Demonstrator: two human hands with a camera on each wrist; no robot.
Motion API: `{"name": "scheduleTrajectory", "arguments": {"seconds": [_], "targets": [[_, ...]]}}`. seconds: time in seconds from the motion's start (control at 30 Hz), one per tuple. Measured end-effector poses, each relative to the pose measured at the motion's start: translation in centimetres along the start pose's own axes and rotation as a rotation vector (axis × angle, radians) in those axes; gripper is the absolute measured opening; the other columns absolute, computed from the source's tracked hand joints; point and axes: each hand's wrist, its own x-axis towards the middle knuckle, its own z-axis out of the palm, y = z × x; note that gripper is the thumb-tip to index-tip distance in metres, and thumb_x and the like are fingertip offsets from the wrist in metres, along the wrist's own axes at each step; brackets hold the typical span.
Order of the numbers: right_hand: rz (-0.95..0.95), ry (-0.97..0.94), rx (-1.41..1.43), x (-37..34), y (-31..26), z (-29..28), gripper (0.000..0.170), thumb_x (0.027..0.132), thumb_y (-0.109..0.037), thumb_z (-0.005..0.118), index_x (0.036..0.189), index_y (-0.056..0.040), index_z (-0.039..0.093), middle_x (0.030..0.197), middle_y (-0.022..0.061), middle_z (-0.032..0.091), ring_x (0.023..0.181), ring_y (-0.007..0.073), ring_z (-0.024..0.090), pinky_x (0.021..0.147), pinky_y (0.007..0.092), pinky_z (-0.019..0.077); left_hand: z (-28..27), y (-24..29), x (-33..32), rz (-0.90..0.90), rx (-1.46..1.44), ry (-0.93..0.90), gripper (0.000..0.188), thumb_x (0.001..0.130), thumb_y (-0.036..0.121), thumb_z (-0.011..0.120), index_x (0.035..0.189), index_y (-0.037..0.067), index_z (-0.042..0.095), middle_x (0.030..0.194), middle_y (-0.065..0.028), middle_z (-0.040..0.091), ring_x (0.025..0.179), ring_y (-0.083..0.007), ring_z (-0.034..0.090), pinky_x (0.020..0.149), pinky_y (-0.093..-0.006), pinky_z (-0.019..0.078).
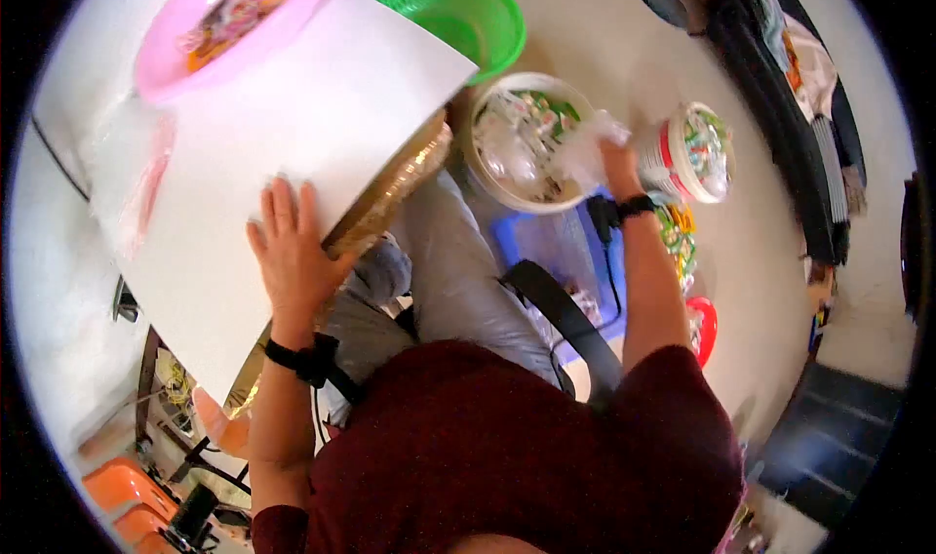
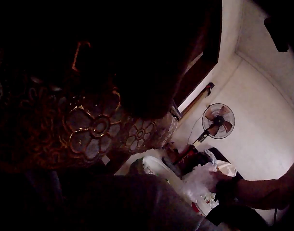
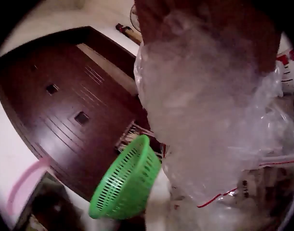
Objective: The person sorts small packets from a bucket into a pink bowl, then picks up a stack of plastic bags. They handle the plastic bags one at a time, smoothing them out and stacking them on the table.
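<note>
My left hand (image 1: 292,261) rests palm down, fingers extended, on the white tabletop (image 1: 380,76) near its edge. On the other side, my right hand (image 1: 618,164) grips a clear plastic bag (image 1: 583,154) at the right rim of a round white bucket (image 1: 486,185). Packets in white, green and clear wrapping (image 1: 517,130) fill that bucket. Close up in the right wrist view, the bag (image 3: 195,106) hides most of the fingers, and a red line (image 3: 216,198) runs along the plastic. The left wrist view is mostly dark and shows the patterned gold table cover (image 2: 98,127).
A pink basin (image 1: 161,66) with small packets stands on the table. Beyond the bucket is a green basket (image 1: 497,32). To the right stand a second filled bucket (image 1: 663,169), a blue crate (image 1: 604,310) and a red bowl (image 1: 708,330). A fan (image 2: 219,119) stands by the wall.
</note>
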Motion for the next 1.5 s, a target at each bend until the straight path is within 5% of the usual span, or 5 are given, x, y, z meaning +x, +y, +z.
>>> {"name": "scheduleTrajectory", "arguments": {"seconds": [0.17,0.3,0.63,0.87,1.5], "targets": [[-0.014,-0.144,0.064,-1.8,-17.1,-10.8,0.042,0.093,-0.019,0.044,0.129,0.0017,0.041,0.134,0.0135,0.041,0.125,0.0244,0.036,0.106,0.0361,0.0241,0.0,-0.5,0.2,0.022,-0.083,0.027,0.097,0.062,0.054,0.074,0.136,0.004,0.035,0.144,-0.0238,0.024,0.135,-0.0376,0.021,0.103,-0.0613,0.0203],[0.216,0.01,1.036,-4.1,-26.9,-12.3,0.035,0.094,-0.023,0.047,0.122,-0.0023,0.047,0.122,0.0081,0.05,0.11,0.0191,0.05,0.093,0.0336,0.0415,-0.8,-1.2,-0.5,0.017,-0.065,0.003,0.096,0.062,0.049,0.075,0.138,0.009,0.033,0.144,-0.0231,0.024,0.134,-0.0382,0.022,0.102,-0.0613,0.0207],[-0.561,-0.047,1.152,-1.0,-50.0,-9.3,0.011,0.088,-0.012,0.053,0.085,-0.0049,0.061,0.079,-0.0068,0.055,0.07,0.0017,0.047,0.056,0.0202,0.0377,-0.1,-1.8,-0.7,0.035,-0.123,0.055,0.1,0.057,0.049,0.075,0.138,0.008,0.033,0.145,-0.0235,0.024,0.133,-0.0389,0.024,0.102,-0.0613,0.0212],[-0.962,-0.08,0.586,6.5,-59.3,-1.7,0.058,0.076,-0.026,0.068,0.126,-0.0056,0.048,0.108,0.0173,0.061,0.101,0.0294,0.059,0.084,0.0371,0.0475,-0.7,-1.7,-0.9,0.017,-0.223,0.072,0.087,0.06,0.04,0.074,0.133,0.007,0.039,0.143,-0.024,0.027,0.134,-0.0376,0.024,0.101,-0.0627,0.0198],[-0.345,-0.225,-0.155,3.2,-17.5,-0.9,0.035,0.082,-0.029,0.063,0.103,-0.0011,0.062,0.091,0.0141,0.065,0.082,0.0253,0.063,0.076,0.036,0.049,-0.2,-0.2,-0.3,0.004,-0.066,0.047,0.09,0.06,0.036,0.076,0.135,0.009,0.037,0.144,-0.0198,0.028,0.134,-0.034,0.025,0.102,-0.0567,0.0231]]}}
